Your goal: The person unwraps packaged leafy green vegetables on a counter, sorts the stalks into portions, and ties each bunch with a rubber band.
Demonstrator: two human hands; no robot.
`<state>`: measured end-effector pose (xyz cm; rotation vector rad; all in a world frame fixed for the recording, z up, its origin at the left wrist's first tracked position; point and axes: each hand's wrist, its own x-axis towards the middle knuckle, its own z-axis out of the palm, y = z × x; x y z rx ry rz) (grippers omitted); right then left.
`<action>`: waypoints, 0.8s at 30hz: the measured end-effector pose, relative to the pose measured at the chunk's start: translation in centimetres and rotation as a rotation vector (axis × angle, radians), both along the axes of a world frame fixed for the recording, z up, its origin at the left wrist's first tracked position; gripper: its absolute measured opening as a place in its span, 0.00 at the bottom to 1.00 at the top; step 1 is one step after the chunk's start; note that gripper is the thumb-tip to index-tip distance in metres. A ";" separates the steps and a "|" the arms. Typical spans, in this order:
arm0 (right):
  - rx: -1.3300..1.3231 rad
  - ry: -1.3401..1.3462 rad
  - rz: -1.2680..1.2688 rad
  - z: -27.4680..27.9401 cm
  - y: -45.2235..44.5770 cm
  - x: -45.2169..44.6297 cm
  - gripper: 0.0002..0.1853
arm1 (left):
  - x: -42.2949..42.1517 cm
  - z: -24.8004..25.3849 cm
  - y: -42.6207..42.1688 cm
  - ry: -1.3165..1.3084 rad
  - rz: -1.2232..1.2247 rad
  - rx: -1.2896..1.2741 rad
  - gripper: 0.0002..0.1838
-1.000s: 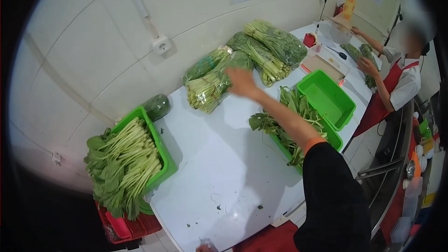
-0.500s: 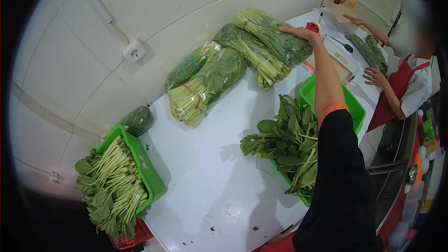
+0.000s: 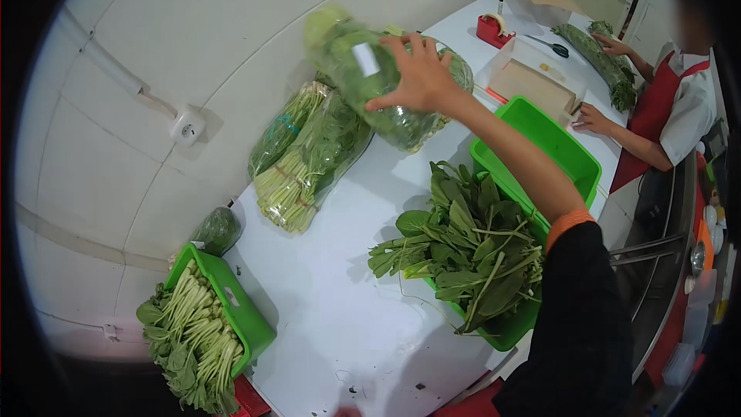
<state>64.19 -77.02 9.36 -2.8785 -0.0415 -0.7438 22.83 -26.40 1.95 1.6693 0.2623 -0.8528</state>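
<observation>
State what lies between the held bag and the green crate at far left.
Between the held bag and the green crate, the head view shows other bagged greens, then a stretch of white tabletop nearer the crate.

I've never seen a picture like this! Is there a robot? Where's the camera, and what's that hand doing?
No robot here, just people! The camera sits on somebody's head, looking forward and down. That black sleeve with an orange cuff is on their right arm. Their bare right hand holds a clear plastic bag of leafy green vegetables. A small blur at the bottom edge might be their left hand, but it's too unclear to tell.

On the smooth white table lie more clear bags of greens. Towards the right, a green plastic tub is heaped with leaves, next to an empty green plastic tub. Far left is another green tub, full of leafy stalks. At the right, someone in a red apron stands by the table too.
</observation>
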 end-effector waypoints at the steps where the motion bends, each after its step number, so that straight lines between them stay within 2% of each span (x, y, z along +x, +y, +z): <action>1: 0.314 0.148 0.180 -0.9 -1.2 2.7 0.63 | 5.1 2.8 -3.9 -0.144 0.039 0.052 0.16; 2: 0.627 0.292 0.360 -1.6 -1.7 4.4 0.64 | 9.4 1.0 -4.9 -0.389 0.009 0.124 0.09; 3: 0.629 0.282 0.361 -1.9 -1.0 4.7 0.64 | 14.0 2.7 -8.8 -0.494 0.041 0.043 0.13; 5: 0.914 0.452 0.300 -1.6 0.4 5.2 0.63 | 22.6 2.8 -14.3 -0.589 0.045 -0.206 0.27; 6: 0.893 0.443 0.305 -3.0 0.3 6.6 0.63 | 26.1 2.7 -17.1 -0.622 0.085 -0.251 0.36; 8: 0.842 0.448 0.151 -5.8 1.0 8.9 0.59 | 32.0 1.3 -21.1 -0.508 0.219 -0.298 0.44; 9: 0.831 0.448 0.166 -4.7 1.9 8.1 0.59 | 34.2 0.6 -22.5 -0.423 0.266 -0.291 0.46; 10: 0.929 0.598 0.237 -3.5 2.7 7.2 0.56 | 35.5 -0.7 -23.4 -0.434 0.287 -0.300 0.46; 11: 1.019 0.751 0.308 -2.4 3.6 6.7 0.54 | 36.8 -1.9 -24.2 -0.365 0.316 -0.441 0.50; 12: 1.041 0.575 0.414 -4.2 5.0 8.0 0.50 | 37.6 -1.8 -24.6 -0.294 0.337 -0.577 0.53; 13: 1.030 0.573 0.430 -5.4 5.1 9.2 0.50 | 38.3 -1.6 -24.2 -0.308 0.348 -0.582 0.53; 15: 1.393 0.765 0.463 -4.6 6.5 8.8 0.53 | 39.4 0.1 -22.8 -0.169 0.475 -0.933 0.59; 16: 1.380 0.767 0.484 -4.1 7.1 8.7 0.53 | 40.8 0.1 -22.0 -0.080 0.397 -0.967 0.59; 17: 1.326 0.765 0.486 -3.6 7.6 8.4 0.50 | 41.1 -0.3 -21.6 -0.100 0.409 -0.976 0.59; 19: 1.254 0.752 0.496 -1.7 8.9 6.6 0.47 | 40.1 1.2 -22.7 -0.260 0.314 -0.540 0.59; 21: 1.235 0.575 0.530 0.0 10.2 3.3 0.50 | 39.0 -0.1 -21.3 -0.260 0.264 -0.631 0.60; 24: 1.065 0.447 0.587 0.4 11.4 -2.0 0.55 | 33.5 -1.8 -20.0 -0.327 0.386 -0.727 0.63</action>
